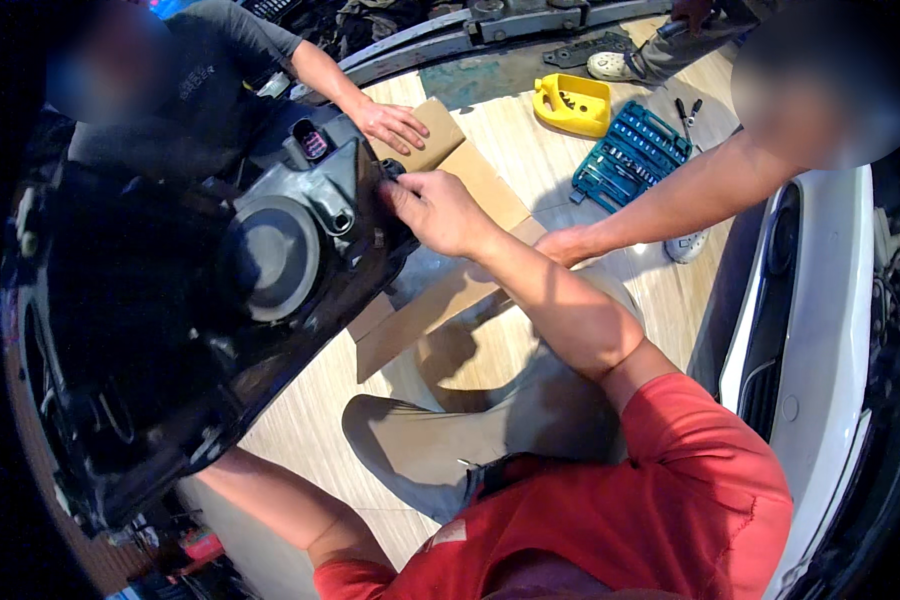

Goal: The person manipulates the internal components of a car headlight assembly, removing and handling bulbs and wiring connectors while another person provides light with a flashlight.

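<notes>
A large black headlamp unit (140, 310), with a round cap and a bracket with a socket, fills the left half of the view. My right hand (435, 210) is closed on its upper right edge. My left forearm runs up from below to the unit's lower edge; that hand's fingers are hidden by the housing. An opened cardboard box (410, 335) lies beside and partly beneath the unit, with some clear plastic inside.
One co-worker's hand (395, 125) is over the box's far flap; another's (565, 243) reaches its right side. A teal socket case (630, 150), loose tools (692, 115) and a yellow container (570, 100) lie beyond. A white bumper (820, 330) stands at right.
</notes>
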The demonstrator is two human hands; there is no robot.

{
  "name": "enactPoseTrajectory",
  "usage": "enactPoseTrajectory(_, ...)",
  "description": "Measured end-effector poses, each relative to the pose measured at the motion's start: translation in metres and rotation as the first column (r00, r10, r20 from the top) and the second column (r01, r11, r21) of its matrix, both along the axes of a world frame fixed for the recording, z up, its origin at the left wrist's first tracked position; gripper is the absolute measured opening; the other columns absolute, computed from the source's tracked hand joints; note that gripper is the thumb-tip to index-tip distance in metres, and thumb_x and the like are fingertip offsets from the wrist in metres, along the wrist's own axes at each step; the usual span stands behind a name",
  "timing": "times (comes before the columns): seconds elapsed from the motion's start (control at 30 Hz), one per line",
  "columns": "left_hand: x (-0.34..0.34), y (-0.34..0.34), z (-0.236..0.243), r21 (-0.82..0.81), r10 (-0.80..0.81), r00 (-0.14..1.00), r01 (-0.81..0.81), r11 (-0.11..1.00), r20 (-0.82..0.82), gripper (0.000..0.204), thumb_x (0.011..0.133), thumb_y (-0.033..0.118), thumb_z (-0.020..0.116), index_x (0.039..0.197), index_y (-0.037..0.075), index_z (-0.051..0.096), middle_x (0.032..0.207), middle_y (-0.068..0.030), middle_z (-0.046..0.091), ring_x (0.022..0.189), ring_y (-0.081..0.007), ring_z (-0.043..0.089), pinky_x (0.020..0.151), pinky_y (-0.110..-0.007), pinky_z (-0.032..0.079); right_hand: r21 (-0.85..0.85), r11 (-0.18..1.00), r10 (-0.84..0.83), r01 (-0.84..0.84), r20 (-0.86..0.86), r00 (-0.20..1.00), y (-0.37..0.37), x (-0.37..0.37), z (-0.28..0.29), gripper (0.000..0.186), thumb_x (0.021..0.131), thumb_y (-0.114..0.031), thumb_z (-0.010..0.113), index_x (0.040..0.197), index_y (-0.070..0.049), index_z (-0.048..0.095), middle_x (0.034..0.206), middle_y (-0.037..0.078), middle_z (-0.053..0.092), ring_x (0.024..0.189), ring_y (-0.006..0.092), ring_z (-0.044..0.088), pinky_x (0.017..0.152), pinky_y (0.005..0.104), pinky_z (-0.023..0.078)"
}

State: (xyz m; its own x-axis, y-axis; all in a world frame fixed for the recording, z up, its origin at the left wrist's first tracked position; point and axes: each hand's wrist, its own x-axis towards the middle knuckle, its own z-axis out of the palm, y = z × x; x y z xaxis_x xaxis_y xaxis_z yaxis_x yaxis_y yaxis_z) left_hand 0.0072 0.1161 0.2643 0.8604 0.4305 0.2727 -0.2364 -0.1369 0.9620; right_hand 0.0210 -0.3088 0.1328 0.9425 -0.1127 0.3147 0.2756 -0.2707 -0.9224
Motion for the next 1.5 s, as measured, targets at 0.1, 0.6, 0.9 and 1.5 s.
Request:
enactPoseTrajectory(0.1, 0.018, -0.009, -0.026, -0.068, -0.054, 0.998, 0.053, 0.996, -0.019, 0.026, 0.096, 0.016, 0.05, 0.111, 0.0, 0.063, 0.096, -0.0075, 0.067, 0.083, -0.017, 0.065, 0.076, -0.029, 0.053, 0.127, 0.991, -0.023, 0.04, -0.133, 0.991, -0.003, -0.002, -0.012, 0.066, 0.096, -0.054, 0.045, 0.076, 0.006, 0.063, 0.068, 0.029, 0.058, 0.071, 0.0448, 0.061, 0.064, 0.0479, 0.046)
enactPoseTrajectory(0.6, 0.037, -0.083, -0.214, -0.562, -0.256, 0.953, 0.124, 0.818, -0.163, 0.025, 0.096, 0.015, 0.05, 0.11, -0.001, 0.064, 0.095, -0.0077, 0.068, 0.081, -0.017, 0.065, 0.074, -0.029, 0.053, 0.676, 0.629, 0.237, 0.384, -0.638, 0.733, -0.012, 0.01, -0.142, 0.09, 0.093, -0.071, 0.03, 0.138, 0.004, 0.044, 0.138, 0.019, 0.051, 0.126, 0.0262, 0.047, 0.105, 0.0374, 0.035)
enactPoseTrajectory(0.9, 0.043, -0.094, -0.277, -0.678, -0.311, 0.935, 0.12, 0.725, -0.168, 0.025, 0.096, 0.015, 0.049, 0.109, -0.001, 0.064, 0.094, -0.0078, 0.068, 0.08, -0.017, 0.066, 0.073, -0.029, 0.054, 0.485, 0.823, 0.108, 0.296, -0.644, 0.757, -0.006, 0.005, -0.168, 0.072, 0.093, -0.055, 0.052, 0.121, 0.011, 0.055, 0.117, 0.02, 0.061, 0.106, 0.0237, 0.057, 0.092, 0.0362, 0.042)
enactPoseTrajectory(1.5, 0.008, -0.064, -0.251, -0.489, -0.013, 0.972, -0.107, 0.866, -0.235, 0.023, 0.095, 0.008, 0.052, 0.111, -0.004, 0.063, 0.099, -0.0105, 0.068, 0.084, -0.0175, 0.066, 0.074, -0.028, 0.053, -0.31, 0.941, -0.282, 0.136, -0.497, 0.821, -0.022, 0.002, -0.113, 0.059, 0.091, -0.045, 0.059, 0.107, 0.012, 0.061, 0.098, 0.032, 0.065, 0.094, 0.0408, 0.065, 0.083, 0.0426, 0.049)
